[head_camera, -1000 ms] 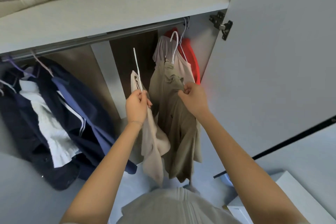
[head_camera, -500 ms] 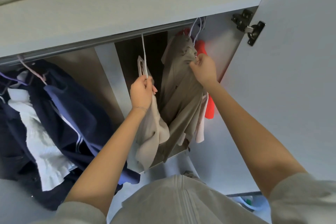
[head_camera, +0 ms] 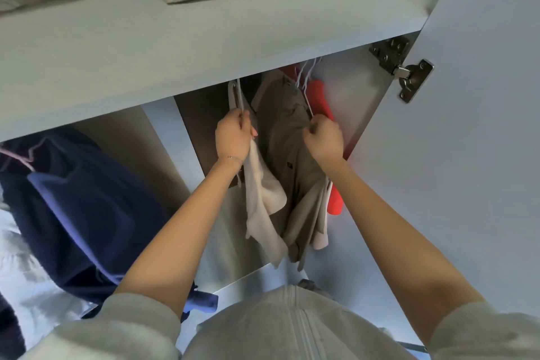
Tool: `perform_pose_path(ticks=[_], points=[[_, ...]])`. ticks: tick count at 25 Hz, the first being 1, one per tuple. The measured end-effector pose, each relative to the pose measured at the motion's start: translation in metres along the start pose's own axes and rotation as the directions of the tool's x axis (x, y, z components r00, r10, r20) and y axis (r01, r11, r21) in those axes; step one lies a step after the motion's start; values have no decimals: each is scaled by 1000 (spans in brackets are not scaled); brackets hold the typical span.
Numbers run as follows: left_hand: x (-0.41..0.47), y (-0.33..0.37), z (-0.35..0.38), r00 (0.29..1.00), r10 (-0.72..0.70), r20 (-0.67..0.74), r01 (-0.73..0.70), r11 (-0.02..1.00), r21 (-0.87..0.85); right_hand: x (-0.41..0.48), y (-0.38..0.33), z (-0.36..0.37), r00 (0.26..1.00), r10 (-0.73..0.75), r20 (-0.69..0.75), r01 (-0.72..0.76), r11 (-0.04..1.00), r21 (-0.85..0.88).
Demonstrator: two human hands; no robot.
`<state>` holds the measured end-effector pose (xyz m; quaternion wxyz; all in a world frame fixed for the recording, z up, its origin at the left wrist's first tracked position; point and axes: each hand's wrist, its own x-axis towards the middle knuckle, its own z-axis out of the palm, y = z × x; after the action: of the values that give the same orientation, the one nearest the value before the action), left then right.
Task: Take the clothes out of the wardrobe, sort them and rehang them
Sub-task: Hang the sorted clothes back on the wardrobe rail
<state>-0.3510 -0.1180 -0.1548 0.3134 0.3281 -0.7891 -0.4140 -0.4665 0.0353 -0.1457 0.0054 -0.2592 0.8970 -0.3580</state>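
Gripping thin white wire hanger (head_camera: 240,96) in L hand (head_camera: 233,137), curling fingers (head_camera: 248,126) tight round its neck & pinching top of soft cream cloth garment (head_camera: 263,193) w/ it, prob. to stop cloth sliding off the wire; letting rest of garment drape straight down below knuckles. Holding hook up above fingertips, right at front edge of pale grey wardrobe shelf (head_camera: 204,47), aiming for rail, judging by angle, though rail itself hidden. Bunching R hand (head_camera: 323,139) into closed fist just right of L fingers, clamping shoulder of olive-khaki buttoned shirt (head_camera: 283,137), seemingly holding it aside to open a gap btwn the two hands for incoming hanger; unclear whether wire also caught in that fist. Holding shirt close against bright orange-red garment (head_camera: 320,96), hanging just behind R knuckles. Leaving dark navy jackets (head_camera: 87,207) well apart, far left of L wrist. Rehanging stage, approx.; hook not yet visibly seated.
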Motion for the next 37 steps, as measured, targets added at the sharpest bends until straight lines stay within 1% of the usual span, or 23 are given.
perform_pose_path(ticks=[3,7,9,12,14,19,21,24,25,27,33,35,37], points=[[11,1,18,999,-6,39,4,999,32,-3,2,1,999,-37,-7,37,998,-59],[19,3,46,996,-18,88,15,999,40,-21,13,-6,990,-125,-71,125,992,-5],[21,7,59,992,-30,121,24,999,46,-31,18,-10,985,-145,-94,146,989,-3],[24,14,75,985,-39,169,32,999,41,-45,25,-18,980,-155,-124,154,988,-12],[26,21,84,979,-44,198,31,997,70,-51,28,-25,979,-149,-141,149,989,-12],[34,24,101,958,-73,278,42,992,117,-58,33,-33,986,-120,-115,117,993,-34],[34,20,99,949,-80,304,45,992,121,-60,31,-35,990,-101,-101,99,995,-23],[23,22,86,938,-96,332,70,994,90,-65,26,-36,986,-122,-110,119,992,-31],[17,23,81,939,-89,333,69,995,74,-67,25,-35,985,-130,-111,127,991,-29],[-2,21,68,942,-39,333,19,998,61,-73,23,-35,989,-116,-95,115,993,-16],[-71,-7,20,920,130,371,-214,957,194,-114,16,-36,999,-54,-5,54,998,-24],[-93,-15,2,925,132,357,-227,944,239,-130,6,-37,996,-88,7,88,996,-12],[-117,-20,-17,951,85,299,-176,940,293,-145,-3,-39,991,-131,25,131,991,10]])
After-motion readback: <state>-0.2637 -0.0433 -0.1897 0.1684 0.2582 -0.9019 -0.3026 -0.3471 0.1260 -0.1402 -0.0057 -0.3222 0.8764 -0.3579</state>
